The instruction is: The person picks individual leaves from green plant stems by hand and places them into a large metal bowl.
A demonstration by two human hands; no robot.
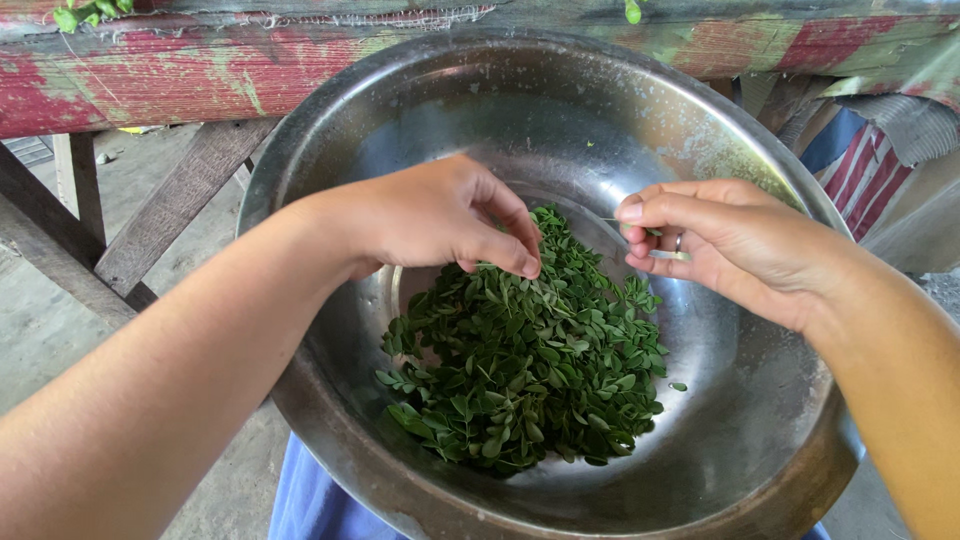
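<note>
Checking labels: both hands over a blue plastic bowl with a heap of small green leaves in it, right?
Not quite. The bowl is bare metal, not blue plastic, as the head view shows. The left hand and right hand are both over it, and the small green leaves lie heaped inside.

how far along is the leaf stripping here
Done: a heap of small green leaves already lies in the metal basin. In hand: the right hand pinches a thin stem, the left hand plucks above the heap. What is left cannot be seen.
</note>
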